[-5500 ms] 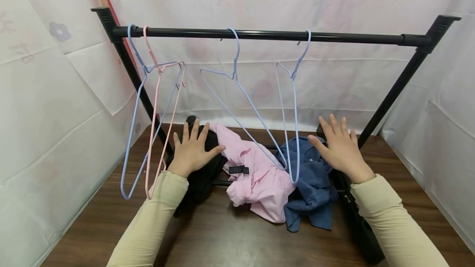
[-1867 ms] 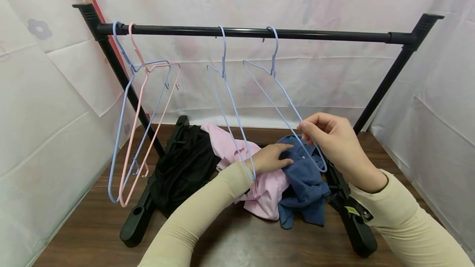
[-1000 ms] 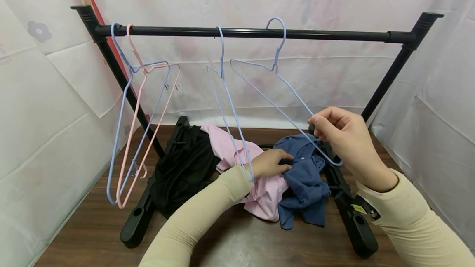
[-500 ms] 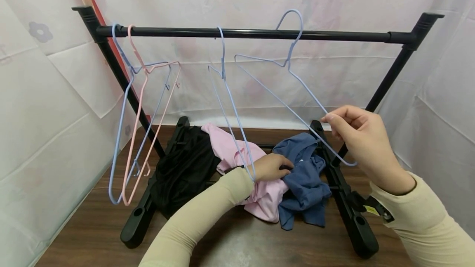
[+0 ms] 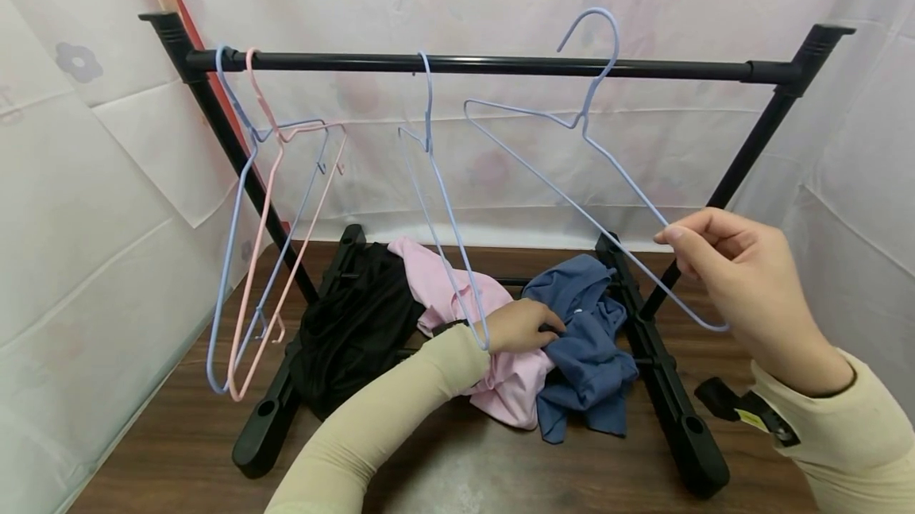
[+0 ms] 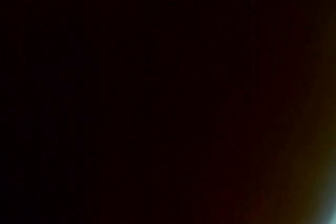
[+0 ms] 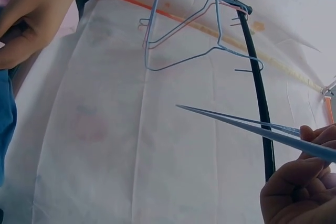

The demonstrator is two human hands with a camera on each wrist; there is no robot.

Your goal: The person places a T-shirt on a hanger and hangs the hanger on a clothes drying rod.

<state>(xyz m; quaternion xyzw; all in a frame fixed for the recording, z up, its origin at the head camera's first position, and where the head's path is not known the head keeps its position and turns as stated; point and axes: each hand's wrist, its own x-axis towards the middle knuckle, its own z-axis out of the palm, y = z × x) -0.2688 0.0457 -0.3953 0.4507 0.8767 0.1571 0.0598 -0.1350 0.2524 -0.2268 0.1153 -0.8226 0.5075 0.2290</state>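
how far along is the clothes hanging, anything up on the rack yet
Nothing is hung yet. Done: one blue hanger is lifted clear of the black rail, pinched in the right hand. In hand: the left hand grips the blue shirt on the table. Left: that shirt, the pink garment and the black garment all lie in a heap; three hangers hang bare.

The lifted blue hanger [image 5: 572,172] is thin wire with a smooth, slightly glossy coating; the pink hanger [image 5: 268,212] on the rail looks the same; the rail [image 5: 500,66] is a smooth black tube, metal by its look, with a faint sheen; the rack's feet [image 5: 675,411] are matt black plastic; the blue garment [image 5: 589,355], pink garment [image 5: 500,375] and black garment [image 5: 353,331] are soft, matt, creased cloth; the tabletop [image 5: 179,450] is dark wood grain with a dull shine; the backdrop [image 5: 86,204] is thin, creased white sheeting.
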